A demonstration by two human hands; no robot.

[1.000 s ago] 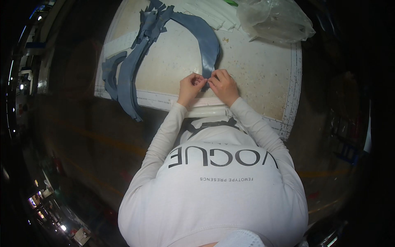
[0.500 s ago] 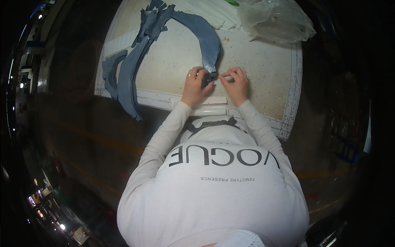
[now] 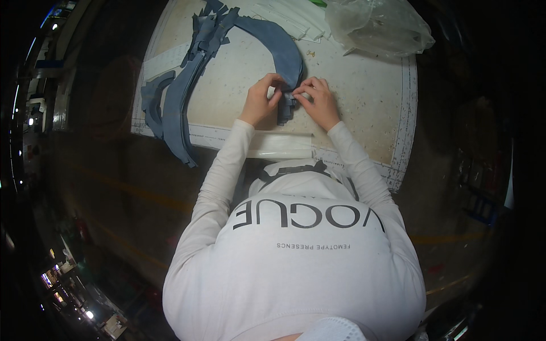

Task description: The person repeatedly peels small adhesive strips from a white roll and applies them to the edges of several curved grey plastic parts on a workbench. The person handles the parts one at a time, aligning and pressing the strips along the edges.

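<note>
A curved stack of blue-grey cut fabric pieces (image 3: 286, 54) runs down the table to a stepped near end between my hands. My left hand (image 3: 263, 101) is closed around the stack's left edge near that end, partly hiding it. From the right, my right hand (image 3: 319, 102) reaches over with thumb and forefinger pinched together at the cloth's layered edge. Whatever lies between those fingertips is too small to make out. A small pale patch shows on the cloth beside them.
More long blue-grey fabric strips (image 3: 185, 102) lie in a curved bundle at the left, hanging over the table's front edge. Pale strips (image 3: 278, 143) lie along that edge before me. A clear plastic bag (image 3: 378, 25) and white folded sheets (image 3: 293, 20) are at the back.
Both hands have moved farther from me along the stack. Its layered near end now shows between them. My right fingertips, apart from the cloth before, now touch its edge.
</note>
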